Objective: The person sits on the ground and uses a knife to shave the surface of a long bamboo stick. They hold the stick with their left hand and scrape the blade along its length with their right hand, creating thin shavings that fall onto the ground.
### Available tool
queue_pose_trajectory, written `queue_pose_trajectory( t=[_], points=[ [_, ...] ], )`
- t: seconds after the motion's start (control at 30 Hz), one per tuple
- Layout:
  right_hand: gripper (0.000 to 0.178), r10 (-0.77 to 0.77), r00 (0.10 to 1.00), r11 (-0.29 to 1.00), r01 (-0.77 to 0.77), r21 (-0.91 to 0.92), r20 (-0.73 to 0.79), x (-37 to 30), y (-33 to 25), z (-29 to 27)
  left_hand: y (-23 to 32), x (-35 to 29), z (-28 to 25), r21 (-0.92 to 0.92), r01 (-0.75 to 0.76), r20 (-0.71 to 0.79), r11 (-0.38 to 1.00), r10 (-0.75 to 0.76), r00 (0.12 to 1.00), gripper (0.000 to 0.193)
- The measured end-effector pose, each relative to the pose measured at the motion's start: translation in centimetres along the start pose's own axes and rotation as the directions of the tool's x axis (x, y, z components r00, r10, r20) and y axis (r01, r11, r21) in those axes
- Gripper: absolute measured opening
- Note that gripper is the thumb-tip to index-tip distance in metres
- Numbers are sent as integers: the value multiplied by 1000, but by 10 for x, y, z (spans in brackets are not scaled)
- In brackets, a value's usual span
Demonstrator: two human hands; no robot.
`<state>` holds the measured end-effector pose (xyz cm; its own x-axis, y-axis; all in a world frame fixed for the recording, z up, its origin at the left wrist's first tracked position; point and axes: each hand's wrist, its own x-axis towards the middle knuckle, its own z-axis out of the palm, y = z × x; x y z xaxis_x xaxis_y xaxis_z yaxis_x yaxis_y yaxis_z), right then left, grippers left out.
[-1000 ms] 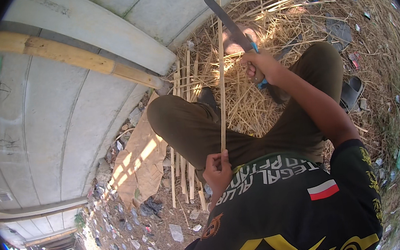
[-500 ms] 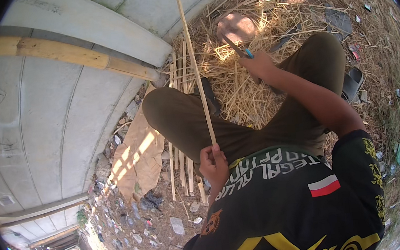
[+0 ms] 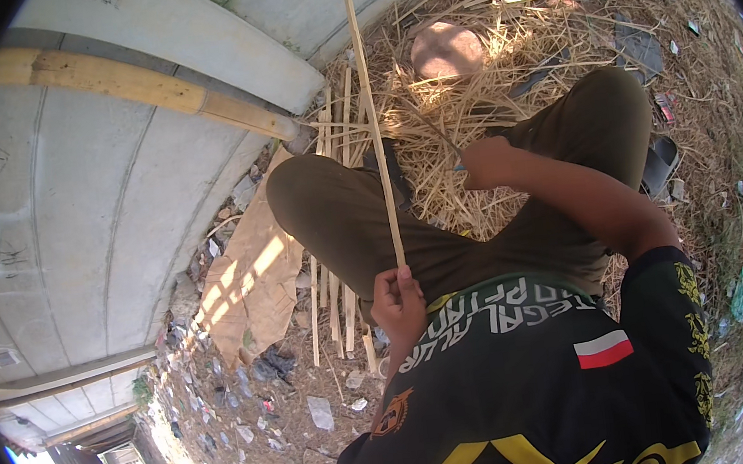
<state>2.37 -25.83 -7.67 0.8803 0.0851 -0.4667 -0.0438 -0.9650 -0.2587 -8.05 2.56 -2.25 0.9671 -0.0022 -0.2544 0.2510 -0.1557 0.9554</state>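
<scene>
My left hand [image 3: 398, 302] is closed round the lower end of a long, thin bamboo strip [image 3: 372, 113], close to my belly. The strip rises past my left knee and runs out of the top of the view. Over the straw between my legs, my right hand [image 3: 490, 163] is closed on a knife. Its narrow blade [image 3: 439, 131] points up and to the left, seen nearly edge-on, and a bit of blue shows at the handle. Blade and strip are apart. Under my left leg lie several split bamboo strips [image 3: 342, 116].
A round stump-like block [image 3: 446, 49] stands amid straw-like shavings [image 3: 440, 187]. The concrete wall [image 3: 66, 203] with a bamboo pole [image 3: 116, 85] is on my left. Brown cardboard [image 3: 250, 292] lies beside my left knee; a sandal [image 3: 659, 164] sits past my right knee. Litter is scattered around.
My right hand has come down toward me with the knife, whose blade now shows thinner. The left hand still holds the strip in much the same place.
</scene>
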Motion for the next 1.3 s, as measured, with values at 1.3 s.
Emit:
queue_pose_trajectory(
  t=[1.3],
  points=[
    [20, 14, 651, 632, 582, 511, -759, -32, -30, -152, 189, 194, 114, -371, -350, 509, 861, 503, 699, 19]
  ],
)
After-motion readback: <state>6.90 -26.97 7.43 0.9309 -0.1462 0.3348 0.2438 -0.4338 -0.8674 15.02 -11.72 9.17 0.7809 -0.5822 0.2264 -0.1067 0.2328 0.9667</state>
